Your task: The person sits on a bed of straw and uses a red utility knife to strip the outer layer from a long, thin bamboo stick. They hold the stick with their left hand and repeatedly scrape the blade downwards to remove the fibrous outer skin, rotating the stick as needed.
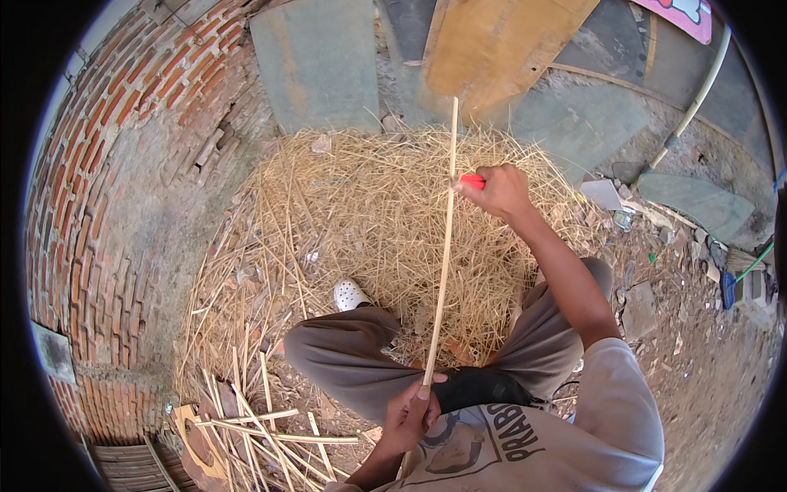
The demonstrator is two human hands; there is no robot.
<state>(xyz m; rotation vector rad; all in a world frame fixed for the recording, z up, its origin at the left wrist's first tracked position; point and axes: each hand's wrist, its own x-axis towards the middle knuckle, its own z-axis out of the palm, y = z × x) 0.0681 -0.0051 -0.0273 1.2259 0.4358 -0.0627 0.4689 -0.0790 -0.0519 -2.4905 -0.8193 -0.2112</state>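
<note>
A long thin bamboo strip (443, 254) runs from near my body up and away over a heap of shavings. My left hand (410, 418) grips its near end, close to my chest. My right hand (502, 190) is stretched out and closed around a red-handled tool (472, 181), most likely a knife, whose blade end meets the strip about two thirds of the way up. The blade itself is hidden behind the strip and my fingers. I sit with knees bent in grey trousers (352, 357), one foot in a white clog (349, 293).
A wide pile of straw-coloured bamboo shavings (361, 213) covers the ground ahead. Several split bamboo strips (262, 426) lie at lower left. A curved brick wall (123, 164) stands left. Boards and a grey panel (316, 61) lean at the back; rubble lies right.
</note>
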